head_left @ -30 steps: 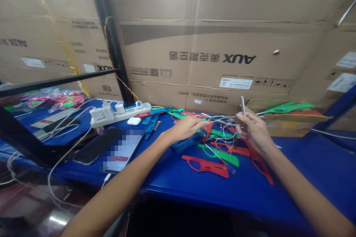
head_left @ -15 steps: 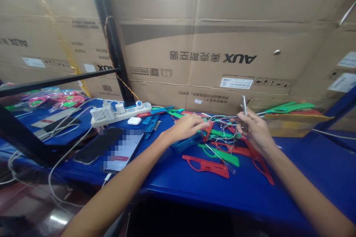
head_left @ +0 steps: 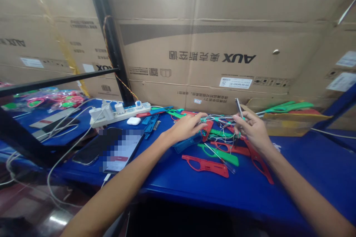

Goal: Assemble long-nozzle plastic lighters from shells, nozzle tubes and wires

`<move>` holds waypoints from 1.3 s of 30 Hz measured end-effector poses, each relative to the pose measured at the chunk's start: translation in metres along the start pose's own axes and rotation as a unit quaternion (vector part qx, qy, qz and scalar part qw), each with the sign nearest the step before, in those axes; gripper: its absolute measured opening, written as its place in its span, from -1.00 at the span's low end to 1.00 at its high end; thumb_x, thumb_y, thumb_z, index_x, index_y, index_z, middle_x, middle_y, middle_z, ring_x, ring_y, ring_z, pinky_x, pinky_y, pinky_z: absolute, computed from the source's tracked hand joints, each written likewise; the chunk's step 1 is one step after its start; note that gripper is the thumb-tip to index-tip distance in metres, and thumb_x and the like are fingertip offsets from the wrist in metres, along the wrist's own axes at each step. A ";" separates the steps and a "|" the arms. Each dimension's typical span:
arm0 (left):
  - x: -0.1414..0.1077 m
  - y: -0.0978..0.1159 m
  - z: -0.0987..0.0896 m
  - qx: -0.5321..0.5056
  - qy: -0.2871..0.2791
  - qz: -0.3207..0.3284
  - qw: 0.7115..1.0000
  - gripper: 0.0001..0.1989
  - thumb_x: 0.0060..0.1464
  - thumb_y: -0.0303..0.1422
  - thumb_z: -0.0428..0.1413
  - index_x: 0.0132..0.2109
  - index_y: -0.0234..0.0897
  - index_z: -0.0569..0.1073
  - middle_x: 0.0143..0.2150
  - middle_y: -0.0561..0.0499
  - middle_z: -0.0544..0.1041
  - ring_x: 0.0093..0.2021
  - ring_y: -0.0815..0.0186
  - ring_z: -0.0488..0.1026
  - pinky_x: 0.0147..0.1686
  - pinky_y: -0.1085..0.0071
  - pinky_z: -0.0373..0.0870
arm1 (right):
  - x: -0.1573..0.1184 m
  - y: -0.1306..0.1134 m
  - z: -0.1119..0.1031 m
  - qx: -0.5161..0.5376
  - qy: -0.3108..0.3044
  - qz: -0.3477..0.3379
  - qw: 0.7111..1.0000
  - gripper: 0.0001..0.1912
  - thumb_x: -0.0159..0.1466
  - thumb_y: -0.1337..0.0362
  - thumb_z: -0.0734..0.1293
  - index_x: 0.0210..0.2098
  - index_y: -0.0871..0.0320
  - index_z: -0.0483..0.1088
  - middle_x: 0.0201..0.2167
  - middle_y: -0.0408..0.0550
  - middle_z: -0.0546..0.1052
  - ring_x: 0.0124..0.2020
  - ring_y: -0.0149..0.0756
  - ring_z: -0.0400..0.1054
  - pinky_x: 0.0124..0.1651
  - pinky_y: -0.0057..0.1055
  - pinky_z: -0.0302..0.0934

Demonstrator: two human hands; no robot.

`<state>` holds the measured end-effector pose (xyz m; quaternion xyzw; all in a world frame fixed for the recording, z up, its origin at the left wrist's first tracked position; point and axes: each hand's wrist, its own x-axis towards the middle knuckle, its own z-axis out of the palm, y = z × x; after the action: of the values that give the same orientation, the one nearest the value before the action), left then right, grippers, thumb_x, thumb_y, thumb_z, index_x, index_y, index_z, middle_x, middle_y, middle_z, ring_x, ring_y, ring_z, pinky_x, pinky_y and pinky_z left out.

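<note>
My right hand (head_left: 254, 129) grips a slim silver metal tube (head_left: 238, 106), which stands up tilted to the left from its fingers. Thin white wires (head_left: 228, 139) with small green tips run close below it. On the left, my left hand (head_left: 189, 126) reaches over the pile, its fingers bent together beside a red plastic piece (head_left: 207, 130); what they pinch is hidden. Long-lighter casing halves lie around: a dark blue one (head_left: 187, 143) under my left hand, a green one (head_left: 222, 154), a red one (head_left: 207, 165) in front, and another red one (head_left: 260, 163) near my right wrist.
A yellowish open box (head_left: 292, 126) holding green casings stands at the right. To the left are a white power strip (head_left: 122, 113) with plugs, a white earbud case (head_left: 133, 121) and two phones, one dark (head_left: 96, 148). Cardboard (head_left: 211, 37) walls the back of the blue table (head_left: 172, 183).
The metal tube in my right hand has moved a little left and now leans more to the left. My right hand has turned slightly; my left hand has hardly moved.
</note>
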<state>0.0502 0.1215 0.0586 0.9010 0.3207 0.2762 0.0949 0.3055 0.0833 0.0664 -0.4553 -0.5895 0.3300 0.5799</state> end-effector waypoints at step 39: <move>0.003 0.013 -0.003 -0.195 0.010 0.028 0.980 -0.67 0.43 -0.23 -0.05 -0.10 -0.31 0.54 -0.18 -0.04 0.59 -0.18 0.25 0.49 -0.12 0.36 0.38 | -0.004 -0.004 0.001 0.011 0.008 -0.044 0.999 -0.62 0.09 -0.03 0.54 -0.36 0.06 0.39 -0.57 -0.19 0.52 -0.76 -0.50 0.14 -0.71 -0.47 0.05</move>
<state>0.0572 0.1136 0.0664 0.8709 0.2366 0.3449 0.2580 0.3033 0.0782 0.0679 -0.4252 -0.6005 0.3069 0.6037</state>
